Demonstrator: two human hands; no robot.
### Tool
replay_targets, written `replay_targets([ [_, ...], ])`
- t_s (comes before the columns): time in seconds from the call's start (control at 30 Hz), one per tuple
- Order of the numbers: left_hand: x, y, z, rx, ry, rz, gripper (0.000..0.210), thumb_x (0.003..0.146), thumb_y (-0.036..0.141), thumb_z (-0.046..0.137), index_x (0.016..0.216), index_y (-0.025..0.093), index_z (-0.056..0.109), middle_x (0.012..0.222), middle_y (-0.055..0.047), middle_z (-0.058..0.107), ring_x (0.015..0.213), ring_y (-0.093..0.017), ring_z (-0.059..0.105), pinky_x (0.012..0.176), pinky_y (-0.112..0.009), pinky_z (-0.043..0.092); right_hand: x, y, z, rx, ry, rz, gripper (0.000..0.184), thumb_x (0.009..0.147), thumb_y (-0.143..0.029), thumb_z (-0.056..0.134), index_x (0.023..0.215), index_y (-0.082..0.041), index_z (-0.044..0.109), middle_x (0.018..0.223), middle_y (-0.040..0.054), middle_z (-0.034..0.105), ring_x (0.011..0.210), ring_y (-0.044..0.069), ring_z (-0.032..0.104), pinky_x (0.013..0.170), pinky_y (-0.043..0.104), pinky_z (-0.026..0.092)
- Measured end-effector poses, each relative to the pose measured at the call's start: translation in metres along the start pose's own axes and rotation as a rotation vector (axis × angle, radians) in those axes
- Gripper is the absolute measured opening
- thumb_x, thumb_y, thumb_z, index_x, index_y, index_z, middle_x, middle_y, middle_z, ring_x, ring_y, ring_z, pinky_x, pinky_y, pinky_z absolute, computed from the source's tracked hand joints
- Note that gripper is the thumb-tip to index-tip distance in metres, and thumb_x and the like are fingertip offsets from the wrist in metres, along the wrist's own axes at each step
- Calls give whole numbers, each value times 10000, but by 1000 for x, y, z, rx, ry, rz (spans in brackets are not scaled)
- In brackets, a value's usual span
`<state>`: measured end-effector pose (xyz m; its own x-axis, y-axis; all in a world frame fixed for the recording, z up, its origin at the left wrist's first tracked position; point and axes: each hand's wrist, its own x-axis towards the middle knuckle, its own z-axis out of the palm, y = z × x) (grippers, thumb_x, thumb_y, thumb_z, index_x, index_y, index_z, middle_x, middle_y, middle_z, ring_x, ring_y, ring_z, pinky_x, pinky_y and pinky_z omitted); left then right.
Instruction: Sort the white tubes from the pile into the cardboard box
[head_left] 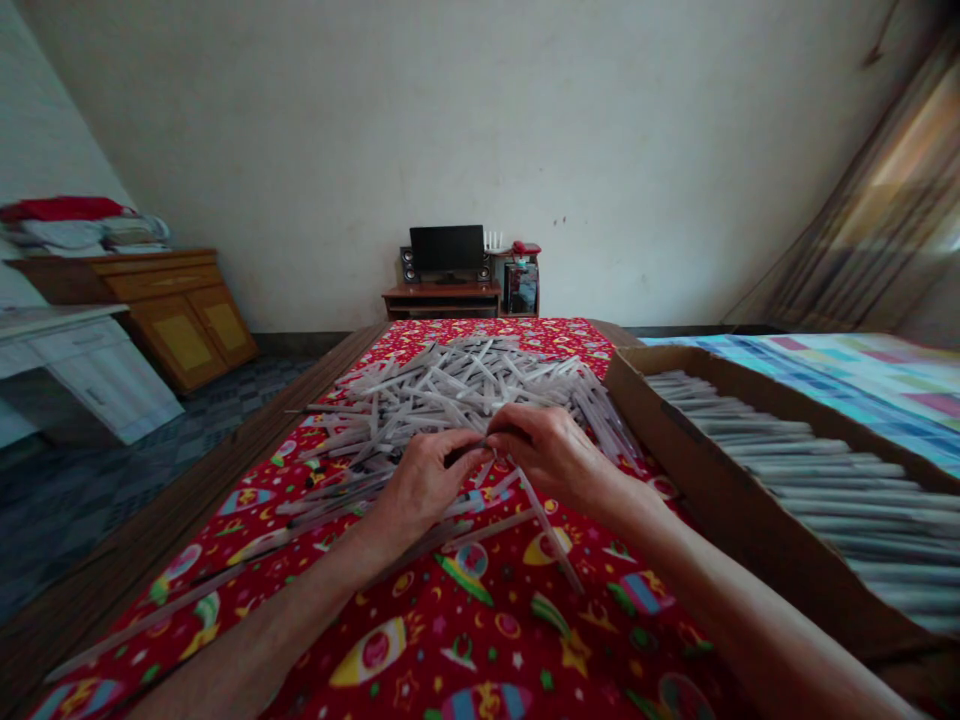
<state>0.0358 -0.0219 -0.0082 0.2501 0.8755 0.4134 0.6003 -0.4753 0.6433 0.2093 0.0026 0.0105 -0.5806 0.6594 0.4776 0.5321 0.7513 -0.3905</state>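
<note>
My left hand [433,482] and my right hand [553,450] meet fingertip to fingertip over the near side of a heap. Both are closed in a pinch on something small, mostly hidden by the fingers. The heap [465,385] is made of many slim, pale, see-through plastic sticks, some with dark ends. One loose plastic stick [551,530] lies slanting below my right hand. Others, some with dark tips, lie beside my left hand on a red cloth [480,660] printed with rockets and stars.
To the right, an open cardboard box [697,450] holds rows of greyish sticks [832,480]. A checked cloth [847,365] lies beyond it. At the wall stand a monitor [448,249] and a low desk [442,292]. A wooden cabinet [180,315] and a white desk [97,375] are on the left.
</note>
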Motion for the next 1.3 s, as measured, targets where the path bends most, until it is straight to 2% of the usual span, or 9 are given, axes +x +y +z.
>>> replay_targets([
  [0.13,0,2,0,32,-1,-18,160,785,216,570,847,162,707,774,-22,719,663,-156,629,655,-231,450,0,0,4,-118,69,81,326,896,-279,415,653,-128,572,518,-20,468,465,60,304,489,216,199],
  [0.23,1,3,-1,31,-2,-39,189,803,245,550,867,154,704,778,-27,716,669,-156,627,648,-230,449,1,-1,1,11,24,58,222,877,-307,466,861,-138,609,597,-13,545,515,68,404,508,194,244],
  [0.3,0,2,-1,21,1,-33,199,811,259,538,868,161,700,764,-17,710,665,-152,622,633,-225,447,1,-3,-3,68,-34,16,154,850,-244,507,928,-152,602,671,-6,587,563,72,456,535,183,271],
  [0.4,-1,1,0,19,-2,-19,197,815,241,521,856,172,700,712,-2,699,654,-148,620,618,-218,446,0,-5,-3,-6,-37,23,112,837,-177,494,801,-146,596,663,-3,575,548,67,438,528,190,251],
  [0.63,-2,1,1,15,-20,6,205,803,200,514,837,193,716,708,2,707,670,-154,629,663,-228,464,0,-7,4,-244,-3,78,314,888,-292,418,644,-140,543,530,-8,478,460,68,287,496,244,168],
  [0.73,0,1,-1,19,-1,0,206,800,197,521,880,188,711,762,-5,717,681,-156,633,672,-233,465,0,-6,4,-161,22,92,333,905,-308,393,673,-142,566,546,-6,500,473,69,328,500,233,189],
  [0.87,1,1,-2,20,5,-8,216,819,246,517,893,172,707,810,-24,717,713,-162,636,665,-232,456,0,-4,3,-3,4,68,196,867,-320,485,841,-156,588,615,-14,550,527,72,414,507,199,228],
  [1.13,-1,2,-2,43,-7,59,199,818,196,505,836,179,702,735,-10,706,646,-142,617,646,-225,448,1,-9,8,-104,84,136,284,863,-280,444,618,-149,504,507,-28,440,470,66,339,492,217,201],
  [1.3,0,2,-3,4,-37,78,200,807,188,526,925,182,688,865,-22,714,759,-158,637,711,-233,453,4,-12,9,-47,109,134,363,887,-302,388,565,-149,460,499,-26,409,474,67,343,489,216,203],
])
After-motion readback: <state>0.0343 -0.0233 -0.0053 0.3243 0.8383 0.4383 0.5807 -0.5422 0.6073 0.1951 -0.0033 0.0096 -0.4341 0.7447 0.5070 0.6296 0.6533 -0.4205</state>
